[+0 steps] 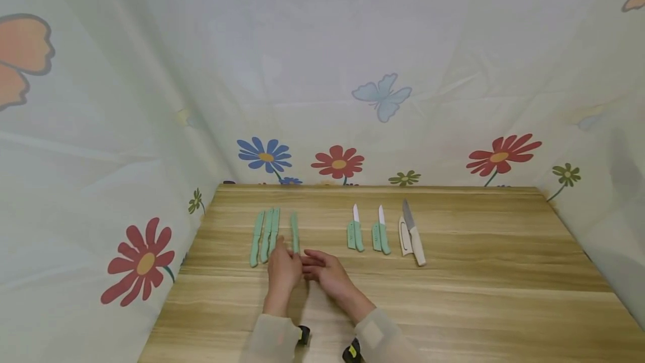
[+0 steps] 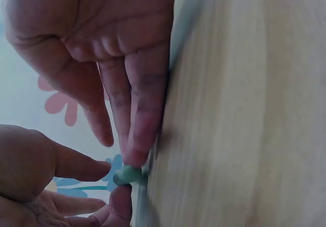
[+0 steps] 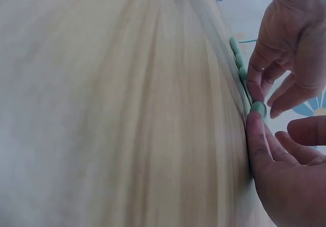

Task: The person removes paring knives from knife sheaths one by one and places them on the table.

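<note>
Now, both hands meet at the near end of the sheathed green knife (image 1: 295, 233): left hand (image 1: 283, 271) and right hand (image 1: 325, 271) touch it with near-straight fingers, gripping nothing. Keep it flat on the bench (image 1: 484, 296), parallel to its neighbours.

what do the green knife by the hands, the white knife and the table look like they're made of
Green sheathed knife: probably matte plastic, going by its even mint colour, rounded end and lack of glare; both hands touch its near end. White knife: a grey blade that looks like metal, though ceramic cannot be ruled out, with a smooth white handle, likely plastic. Table: wood or wood-look laminate, with lengthwise grain and a low sheen.
</note>
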A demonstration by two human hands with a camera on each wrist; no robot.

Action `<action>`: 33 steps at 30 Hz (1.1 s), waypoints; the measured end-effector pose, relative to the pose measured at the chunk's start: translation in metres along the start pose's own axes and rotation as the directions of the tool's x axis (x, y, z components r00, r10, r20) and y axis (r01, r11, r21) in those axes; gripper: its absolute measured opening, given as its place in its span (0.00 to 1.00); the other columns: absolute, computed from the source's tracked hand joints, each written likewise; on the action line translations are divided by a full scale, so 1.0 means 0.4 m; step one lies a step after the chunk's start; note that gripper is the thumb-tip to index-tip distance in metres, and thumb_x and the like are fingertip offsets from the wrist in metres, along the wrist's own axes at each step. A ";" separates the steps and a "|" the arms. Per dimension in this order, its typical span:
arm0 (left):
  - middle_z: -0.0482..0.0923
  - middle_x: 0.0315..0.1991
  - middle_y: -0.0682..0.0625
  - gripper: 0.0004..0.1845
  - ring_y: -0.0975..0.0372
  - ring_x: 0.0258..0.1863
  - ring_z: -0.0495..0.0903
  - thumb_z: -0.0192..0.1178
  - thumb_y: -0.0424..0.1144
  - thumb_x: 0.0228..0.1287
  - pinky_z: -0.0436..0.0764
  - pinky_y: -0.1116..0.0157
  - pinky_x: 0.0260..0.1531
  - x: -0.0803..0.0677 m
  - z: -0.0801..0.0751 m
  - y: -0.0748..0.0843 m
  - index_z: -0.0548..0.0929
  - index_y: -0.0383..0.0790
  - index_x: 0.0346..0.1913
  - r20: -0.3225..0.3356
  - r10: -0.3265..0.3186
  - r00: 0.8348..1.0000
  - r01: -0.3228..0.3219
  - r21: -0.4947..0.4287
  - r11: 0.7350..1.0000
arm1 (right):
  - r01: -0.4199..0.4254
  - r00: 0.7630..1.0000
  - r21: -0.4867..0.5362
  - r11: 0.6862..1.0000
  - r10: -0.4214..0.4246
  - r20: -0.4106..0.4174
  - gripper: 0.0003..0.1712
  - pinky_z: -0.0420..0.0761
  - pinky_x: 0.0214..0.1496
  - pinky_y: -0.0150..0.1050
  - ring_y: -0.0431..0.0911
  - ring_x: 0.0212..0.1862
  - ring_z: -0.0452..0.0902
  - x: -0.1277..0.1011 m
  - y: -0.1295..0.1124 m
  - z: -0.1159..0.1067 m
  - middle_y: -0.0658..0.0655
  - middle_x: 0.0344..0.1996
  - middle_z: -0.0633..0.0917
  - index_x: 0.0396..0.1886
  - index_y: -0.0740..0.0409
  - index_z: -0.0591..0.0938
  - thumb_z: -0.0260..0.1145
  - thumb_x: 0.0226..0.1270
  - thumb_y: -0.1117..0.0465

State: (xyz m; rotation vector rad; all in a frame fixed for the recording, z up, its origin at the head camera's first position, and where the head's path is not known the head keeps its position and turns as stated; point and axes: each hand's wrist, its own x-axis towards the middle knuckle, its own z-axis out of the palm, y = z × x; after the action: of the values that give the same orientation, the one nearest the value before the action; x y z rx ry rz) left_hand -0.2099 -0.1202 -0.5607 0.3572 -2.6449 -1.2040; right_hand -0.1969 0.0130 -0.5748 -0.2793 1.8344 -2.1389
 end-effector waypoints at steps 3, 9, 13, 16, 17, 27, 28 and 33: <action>0.82 0.35 0.38 0.30 0.40 0.47 0.82 0.62 0.28 0.63 0.78 0.43 0.53 -0.003 0.004 0.002 0.71 0.20 0.68 0.017 0.012 1.000 -0.013 0.025 1.000 | -0.007 1.000 0.006 1.000 0.006 0.008 0.29 0.86 0.58 0.46 0.50 0.54 0.86 -0.004 0.001 -0.011 0.81 0.61 0.78 0.71 0.83 0.64 0.48 0.71 0.79; 0.85 0.35 0.40 0.26 0.40 0.47 0.84 0.63 0.28 0.62 0.79 0.42 0.54 -0.007 0.001 0.000 0.76 0.20 0.63 0.049 0.005 0.999 -0.007 0.042 0.999 | -0.033 0.999 -0.011 0.999 0.033 0.011 0.28 0.86 0.59 0.47 0.57 0.57 0.84 -0.011 -0.003 -0.021 0.80 0.61 0.78 0.71 0.81 0.66 0.47 0.72 0.78; 0.88 0.37 0.41 0.22 0.43 0.46 0.85 0.63 0.28 0.62 0.81 0.45 0.51 -0.008 0.003 -0.004 0.81 0.24 0.59 0.082 -0.007 0.997 0.006 0.014 1.000 | -0.054 0.999 -0.027 0.998 0.054 -0.009 0.28 0.86 0.60 0.49 0.63 0.59 0.82 -0.018 -0.011 -0.029 0.80 0.61 0.79 0.71 0.81 0.67 0.48 0.73 0.76; 0.88 0.38 0.42 0.18 0.48 0.45 0.86 0.63 0.29 0.64 0.83 0.48 0.49 -0.012 0.008 -0.007 0.85 0.28 0.57 0.119 -0.013 0.993 0.016 -0.031 0.999 | -0.066 0.997 -0.043 0.997 0.064 -0.039 0.27 0.86 0.58 0.49 0.63 0.58 0.83 -0.023 -0.018 -0.035 0.79 0.58 0.81 0.70 0.81 0.68 0.51 0.74 0.74; 0.88 0.39 0.42 0.17 0.49 0.44 0.86 0.63 0.28 0.65 0.83 0.49 0.48 -0.014 0.009 -0.007 0.86 0.29 0.56 0.133 -0.008 0.991 0.015 -0.053 0.998 | -0.066 0.997 -0.051 0.997 0.063 -0.050 0.26 0.87 0.57 0.49 0.62 0.57 0.84 -0.024 -0.019 -0.038 0.78 0.57 0.82 0.70 0.81 0.68 0.51 0.75 0.73; 0.88 0.42 0.41 0.16 0.57 0.40 0.84 0.65 0.27 0.65 0.83 0.66 0.35 -0.048 0.021 0.006 0.87 0.32 0.56 0.259 0.046 0.965 0.030 -0.282 0.959 | -0.067 0.986 -0.081 0.994 0.054 -0.159 0.22 0.89 0.50 0.50 0.52 0.45 0.86 -0.034 -0.029 -0.073 0.73 0.49 0.86 0.65 0.78 0.76 0.57 0.78 0.69; 0.87 0.42 0.41 0.17 0.57 0.40 0.83 0.65 0.27 0.65 0.83 0.66 0.34 -0.051 0.023 0.007 0.86 0.31 0.56 0.274 0.052 0.960 0.036 -0.306 0.951 | -0.070 0.983 -0.082 0.994 0.055 -0.175 0.22 0.89 0.49 0.50 0.50 0.43 0.86 -0.036 -0.032 -0.076 0.72 0.48 0.86 0.65 0.77 0.76 0.58 0.77 0.69; 0.85 0.43 0.39 0.17 0.58 0.39 0.84 0.64 0.25 0.66 0.87 0.64 0.35 -0.065 0.036 0.021 0.85 0.29 0.57 0.338 0.069 0.939 0.068 -0.379 0.923 | -0.072 0.969 -0.081 0.994 0.051 -0.242 0.21 0.89 0.38 0.44 0.44 0.34 0.82 -0.043 -0.028 -0.091 0.70 0.43 0.87 0.62 0.76 0.79 0.64 0.73 0.69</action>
State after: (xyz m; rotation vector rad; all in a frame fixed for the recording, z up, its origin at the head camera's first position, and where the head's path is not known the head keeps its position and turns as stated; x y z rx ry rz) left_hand -0.1905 -0.0967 -0.5661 0.0773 -2.5792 -1.8975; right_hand -0.1946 0.0543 -0.5687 0.0191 2.0439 -2.1296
